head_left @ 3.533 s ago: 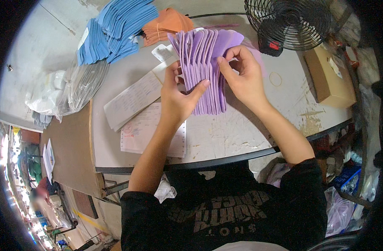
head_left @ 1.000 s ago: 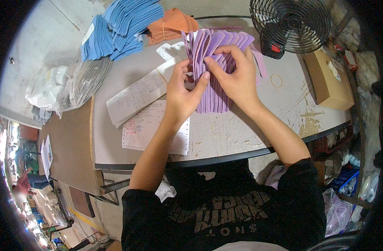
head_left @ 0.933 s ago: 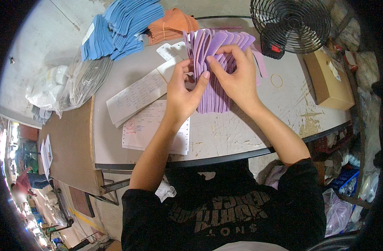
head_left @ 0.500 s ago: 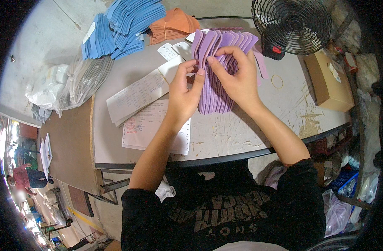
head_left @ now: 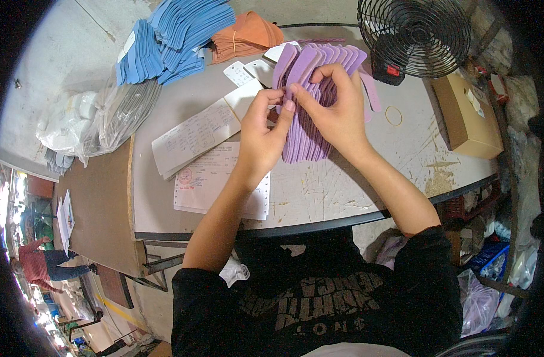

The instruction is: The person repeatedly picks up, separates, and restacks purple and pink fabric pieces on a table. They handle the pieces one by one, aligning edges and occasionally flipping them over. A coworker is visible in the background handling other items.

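A thick stack of purple, felt-like cut pieces [head_left: 306, 134] stands fanned out on the table in front of me, their rounded tops spread apart. My left hand [head_left: 265, 128] grips the leftmost pieces between thumb and fingers. At the same spot my right hand [head_left: 337, 107] pinches the upper edge of the neighbouring pieces, thumb and forefinger close to the left thumb. Both hands partly hide the middle of the stack. A loose purple strip [head_left: 371, 92] lies flat just beyond the right hand.
Blue cut pieces [head_left: 189, 35] and a banded orange stack [head_left: 248, 38] lie at the back left. Handwritten papers [head_left: 195, 134] and a printed sheet [head_left: 221, 187] sit left of my arms. A black fan [head_left: 414, 35], a rubber band [head_left: 394, 116] and a cardboard box [head_left: 468, 116] are rightward.
The front purple pieces have parted further at the left of the stack, and my fingers have shifted slightly along them. In the far left background, a person has moved.
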`<action>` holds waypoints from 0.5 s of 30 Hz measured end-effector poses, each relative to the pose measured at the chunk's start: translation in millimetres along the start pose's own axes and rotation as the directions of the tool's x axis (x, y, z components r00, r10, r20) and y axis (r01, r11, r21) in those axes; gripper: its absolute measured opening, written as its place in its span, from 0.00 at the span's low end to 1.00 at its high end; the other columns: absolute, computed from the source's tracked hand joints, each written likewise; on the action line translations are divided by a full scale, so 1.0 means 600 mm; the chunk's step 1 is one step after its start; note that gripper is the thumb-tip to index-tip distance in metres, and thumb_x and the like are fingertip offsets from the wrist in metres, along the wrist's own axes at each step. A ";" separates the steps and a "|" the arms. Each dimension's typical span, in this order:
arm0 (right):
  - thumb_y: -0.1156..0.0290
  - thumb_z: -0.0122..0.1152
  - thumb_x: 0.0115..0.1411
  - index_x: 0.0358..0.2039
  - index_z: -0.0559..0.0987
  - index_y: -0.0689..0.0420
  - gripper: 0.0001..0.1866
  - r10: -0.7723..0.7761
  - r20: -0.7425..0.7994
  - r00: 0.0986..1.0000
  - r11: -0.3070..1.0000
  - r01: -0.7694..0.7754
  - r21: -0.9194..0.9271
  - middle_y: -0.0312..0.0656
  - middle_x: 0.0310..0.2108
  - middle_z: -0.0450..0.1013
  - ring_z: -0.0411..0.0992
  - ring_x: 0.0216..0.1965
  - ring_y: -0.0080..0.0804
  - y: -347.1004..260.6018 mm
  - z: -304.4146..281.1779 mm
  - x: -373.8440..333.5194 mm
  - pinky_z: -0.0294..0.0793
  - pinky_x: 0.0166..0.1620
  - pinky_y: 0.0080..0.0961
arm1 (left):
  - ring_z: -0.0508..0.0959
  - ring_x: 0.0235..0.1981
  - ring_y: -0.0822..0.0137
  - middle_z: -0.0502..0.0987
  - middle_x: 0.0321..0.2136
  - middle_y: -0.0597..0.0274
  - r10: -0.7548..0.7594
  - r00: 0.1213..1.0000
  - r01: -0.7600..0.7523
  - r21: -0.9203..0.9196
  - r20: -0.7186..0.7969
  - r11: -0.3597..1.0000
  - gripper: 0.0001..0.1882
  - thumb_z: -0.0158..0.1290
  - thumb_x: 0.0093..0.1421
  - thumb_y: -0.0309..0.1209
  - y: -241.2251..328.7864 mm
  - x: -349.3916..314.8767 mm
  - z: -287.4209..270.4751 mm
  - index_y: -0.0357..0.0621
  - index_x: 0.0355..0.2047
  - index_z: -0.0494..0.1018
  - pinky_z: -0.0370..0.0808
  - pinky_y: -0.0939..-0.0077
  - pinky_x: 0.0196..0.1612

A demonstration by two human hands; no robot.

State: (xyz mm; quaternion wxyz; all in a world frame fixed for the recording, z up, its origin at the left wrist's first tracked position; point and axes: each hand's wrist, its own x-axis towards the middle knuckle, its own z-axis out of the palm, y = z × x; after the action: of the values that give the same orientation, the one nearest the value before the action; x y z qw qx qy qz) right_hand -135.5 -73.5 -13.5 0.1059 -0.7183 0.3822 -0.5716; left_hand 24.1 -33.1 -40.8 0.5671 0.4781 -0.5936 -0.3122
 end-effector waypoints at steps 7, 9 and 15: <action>0.66 0.71 0.60 0.38 0.76 0.58 0.14 0.052 0.044 0.998 0.996 -0.055 0.074 0.45 0.37 0.70 0.66 0.42 0.42 -0.003 -0.001 0.003 0.68 0.45 0.35 | 0.69 0.58 0.44 0.70 0.54 0.40 0.246 0.965 -0.256 0.508 0.088 0.822 0.37 0.69 0.56 0.34 0.004 -0.015 0.006 0.29 0.59 0.63 0.67 0.51 0.61; 0.66 0.69 0.62 0.41 0.76 0.58 0.13 0.105 0.096 0.990 0.982 -0.118 0.144 0.46 0.38 0.69 0.66 0.42 0.41 -0.010 -0.004 -0.004 0.67 0.45 0.34 | 0.60 0.64 0.34 0.62 0.59 0.33 0.252 0.965 -0.251 0.540 0.074 0.804 0.50 0.73 0.49 0.35 0.003 -0.027 0.023 0.26 0.64 0.56 0.59 0.42 0.67; 0.65 0.60 0.69 0.47 0.73 0.58 0.12 0.060 0.296 0.953 0.944 -0.150 0.293 0.46 0.43 0.65 0.65 0.45 0.38 -0.016 -0.025 -0.014 0.66 0.49 0.32 | 0.60 0.63 0.30 0.59 0.60 0.29 0.273 0.962 -0.224 0.531 -0.015 0.817 0.63 0.77 0.42 0.36 0.005 -0.037 0.050 0.28 0.69 0.46 0.61 0.41 0.67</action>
State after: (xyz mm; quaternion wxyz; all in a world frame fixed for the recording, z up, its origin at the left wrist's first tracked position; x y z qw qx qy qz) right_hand -145.3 -57.1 -9.1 0.3021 -0.7451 0.3062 -0.5097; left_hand -7.7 -16.9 -51.3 0.4770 0.5465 -0.6872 -0.0397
